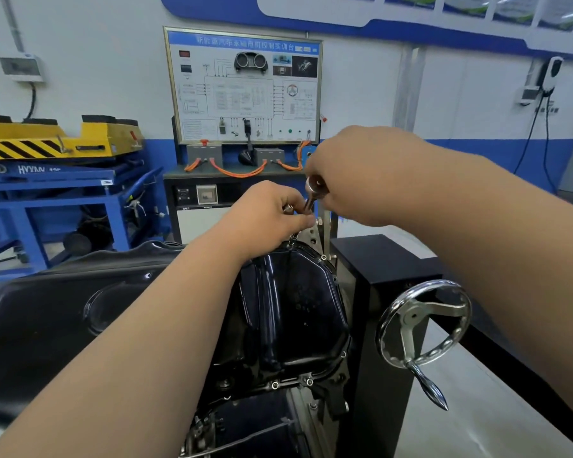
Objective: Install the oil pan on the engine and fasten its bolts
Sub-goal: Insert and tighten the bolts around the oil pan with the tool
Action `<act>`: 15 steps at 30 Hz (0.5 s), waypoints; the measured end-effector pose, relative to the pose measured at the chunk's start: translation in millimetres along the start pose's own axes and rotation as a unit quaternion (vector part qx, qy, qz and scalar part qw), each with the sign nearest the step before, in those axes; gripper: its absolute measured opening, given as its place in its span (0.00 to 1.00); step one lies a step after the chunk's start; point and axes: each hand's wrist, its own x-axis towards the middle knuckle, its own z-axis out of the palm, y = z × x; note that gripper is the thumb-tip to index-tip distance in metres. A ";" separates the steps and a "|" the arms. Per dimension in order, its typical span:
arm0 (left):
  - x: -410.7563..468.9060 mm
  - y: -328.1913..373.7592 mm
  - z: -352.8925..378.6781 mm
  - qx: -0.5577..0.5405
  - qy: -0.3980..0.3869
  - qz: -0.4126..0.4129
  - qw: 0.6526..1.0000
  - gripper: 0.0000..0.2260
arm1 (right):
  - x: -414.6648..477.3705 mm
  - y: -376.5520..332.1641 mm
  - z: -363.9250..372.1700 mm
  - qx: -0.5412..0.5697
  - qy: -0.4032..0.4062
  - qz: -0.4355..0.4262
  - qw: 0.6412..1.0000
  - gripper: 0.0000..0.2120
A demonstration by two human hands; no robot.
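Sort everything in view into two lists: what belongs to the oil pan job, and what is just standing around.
Belongs to the job:
- oil pan
- flange bolts
- ratchet wrench, gripped by the left hand and the right hand at the pan's far edge

Just standing around:
- handwheel, untouched
- training panel
- yellow lift platform
- wall box

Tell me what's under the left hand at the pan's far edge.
A thin shaft drops from the left hand to the oil pan rim. The right hand grips the wrench above. What the shaft's tip meets is hidden.
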 end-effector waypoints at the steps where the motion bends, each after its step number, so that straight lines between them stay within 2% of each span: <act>1: -0.3 -1.1 -0.3 0.000 -0.001 -0.005 1.000 0.05 | 0.6 -0.5 -2.4 -0.028 -0.001 -0.019 0.999 0.06; 3: -2.0 -2.8 -1.2 0.008 0.004 -0.006 1.000 0.04 | 2.4 -0.1 -2.3 -0.046 0.023 -0.027 0.998 0.04; 6: -2.8 -0.9 0.1 0.048 0.033 -0.008 0.998 0.01 | 5.8 -2.7 3.1 -0.013 0.034 0.029 0.999 0.17; 8: -2.1 2.6 2.8 0.122 0.052 -0.020 0.991 0.06 | 8.5 -8.9 7.7 0.032 0.020 0.063 0.997 0.18; 12: -1.5 2.7 2.4 0.071 0.036 0.007 0.997 0.18 | 13.9 -10.1 4.8 0.028 0.001 0.041 0.999 0.14; 15: 4.3 0.8 3.5 0.092 0.008 0.018 0.996 0.15 | 13.7 0.0 -2.0 -0.016 -0.005 -0.009 1.000 0.05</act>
